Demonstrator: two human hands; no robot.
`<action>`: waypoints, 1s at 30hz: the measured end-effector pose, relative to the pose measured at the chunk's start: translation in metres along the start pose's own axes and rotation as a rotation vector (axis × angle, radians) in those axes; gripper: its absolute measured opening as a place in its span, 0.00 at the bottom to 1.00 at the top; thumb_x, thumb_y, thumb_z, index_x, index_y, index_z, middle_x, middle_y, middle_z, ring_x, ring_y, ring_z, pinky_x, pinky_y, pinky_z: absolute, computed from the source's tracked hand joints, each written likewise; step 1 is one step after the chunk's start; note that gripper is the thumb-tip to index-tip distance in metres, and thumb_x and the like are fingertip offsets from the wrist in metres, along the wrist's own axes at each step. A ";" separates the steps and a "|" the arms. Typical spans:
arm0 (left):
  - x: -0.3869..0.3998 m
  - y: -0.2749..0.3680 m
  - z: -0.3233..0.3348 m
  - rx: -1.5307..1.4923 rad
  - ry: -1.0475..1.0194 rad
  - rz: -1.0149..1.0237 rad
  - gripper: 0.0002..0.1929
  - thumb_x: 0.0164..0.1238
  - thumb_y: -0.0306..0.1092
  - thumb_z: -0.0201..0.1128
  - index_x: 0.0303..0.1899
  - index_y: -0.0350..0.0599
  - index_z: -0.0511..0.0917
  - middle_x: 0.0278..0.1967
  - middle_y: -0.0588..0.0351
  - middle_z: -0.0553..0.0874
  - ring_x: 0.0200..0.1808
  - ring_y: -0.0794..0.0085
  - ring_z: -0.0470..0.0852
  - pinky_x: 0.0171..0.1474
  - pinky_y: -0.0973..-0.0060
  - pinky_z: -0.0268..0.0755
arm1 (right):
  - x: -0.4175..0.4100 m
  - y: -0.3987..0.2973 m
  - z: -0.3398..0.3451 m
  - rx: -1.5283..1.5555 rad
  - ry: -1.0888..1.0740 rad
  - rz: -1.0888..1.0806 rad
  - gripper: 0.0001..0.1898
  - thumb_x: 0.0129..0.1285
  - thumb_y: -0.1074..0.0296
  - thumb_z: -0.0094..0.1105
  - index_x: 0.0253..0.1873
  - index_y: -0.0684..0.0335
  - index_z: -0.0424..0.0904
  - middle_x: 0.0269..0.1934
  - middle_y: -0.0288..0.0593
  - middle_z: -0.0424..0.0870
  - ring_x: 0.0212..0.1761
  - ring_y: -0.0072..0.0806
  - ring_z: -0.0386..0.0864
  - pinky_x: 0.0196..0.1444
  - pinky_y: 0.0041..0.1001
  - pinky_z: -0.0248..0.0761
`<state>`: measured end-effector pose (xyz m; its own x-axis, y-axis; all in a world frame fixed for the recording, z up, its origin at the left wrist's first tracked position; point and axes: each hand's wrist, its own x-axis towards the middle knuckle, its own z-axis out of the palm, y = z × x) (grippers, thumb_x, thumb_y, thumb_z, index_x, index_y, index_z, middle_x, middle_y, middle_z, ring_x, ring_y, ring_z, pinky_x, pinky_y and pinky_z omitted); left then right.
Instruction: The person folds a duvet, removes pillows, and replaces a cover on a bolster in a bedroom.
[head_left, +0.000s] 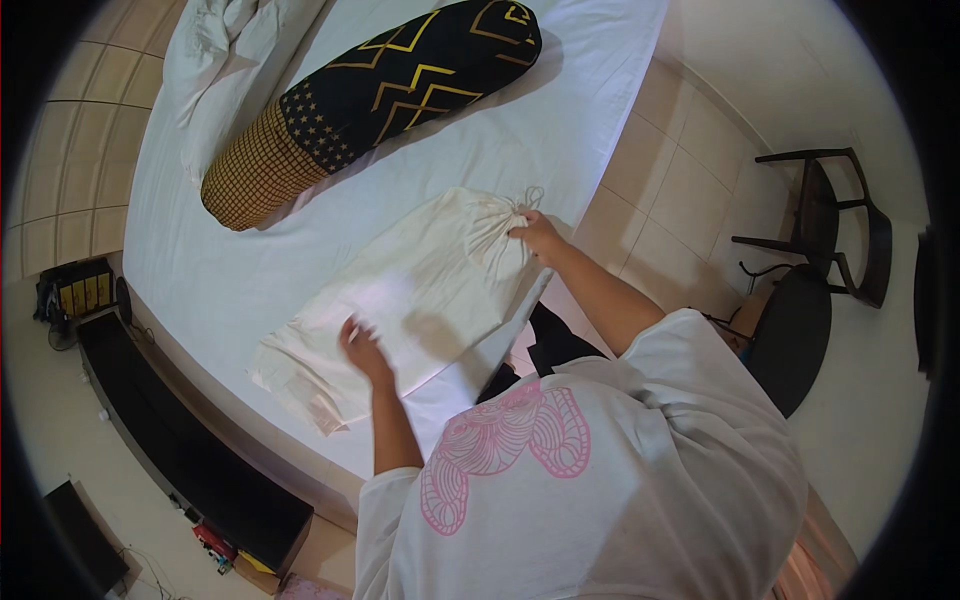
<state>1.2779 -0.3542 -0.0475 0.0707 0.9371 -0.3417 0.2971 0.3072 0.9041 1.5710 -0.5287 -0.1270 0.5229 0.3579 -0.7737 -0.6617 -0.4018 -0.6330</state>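
Note:
A cream cloth drawstring bag (420, 255) lies flat along the near edge of the bed, its gathered neck towards the right. My right hand (541, 236) grips this bunched neck, and the loop of cord sticks up just beyond my fingers. Over the bag's left half my left hand (365, 351) is held with fingers apart, slightly blurred; whether it touches the cloth I cannot tell. Beyond the bag, a black and gold patterned bolster (367, 112) rests at a slant on the white bed sheet (202, 277).
Crumpled white bedding (217, 67) lies at the far left of the bed. A long black low cabinet (187, 442) runs along the left wall, with a small fan (62, 335) near its far end. To the right, a dark chair (817, 217) and a round dark table (791, 337) stand on the tiled floor (660, 187).

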 end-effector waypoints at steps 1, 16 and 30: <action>-0.012 0.009 0.036 0.048 -0.195 0.064 0.15 0.63 0.26 0.52 0.52 0.45 0.68 0.48 0.56 0.72 0.37 0.77 0.75 0.33 0.83 0.70 | -0.003 0.005 0.004 -0.146 0.009 -0.119 0.28 0.44 0.72 0.65 0.53 0.66 0.66 0.43 0.45 0.77 0.45 0.31 0.75 0.46 0.28 0.69; -0.064 0.046 0.182 0.563 -0.823 0.459 0.33 0.53 0.26 0.57 0.63 0.37 0.56 0.51 0.43 0.72 0.36 0.71 0.77 0.40 0.78 0.71 | -0.081 -0.003 -0.012 -0.075 -0.358 -0.292 0.23 0.50 0.69 0.61 0.51 0.67 0.65 0.36 0.42 0.72 0.37 0.24 0.71 0.42 0.24 0.67; -0.095 0.062 0.120 0.344 -0.709 0.720 0.36 0.49 0.18 0.56 0.64 0.43 0.54 0.54 0.48 0.68 0.39 0.74 0.75 0.39 0.79 0.70 | -0.146 -0.040 0.027 -0.164 -0.112 -0.574 0.10 0.58 0.67 0.52 0.38 0.68 0.74 0.30 0.40 0.74 0.31 0.23 0.73 0.34 0.23 0.68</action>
<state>1.4035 -0.4441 0.0103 0.8415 0.5353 0.0724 0.2100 -0.4477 0.8692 1.5074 -0.5421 0.0120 0.7064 0.6387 -0.3052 -0.1943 -0.2396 -0.9512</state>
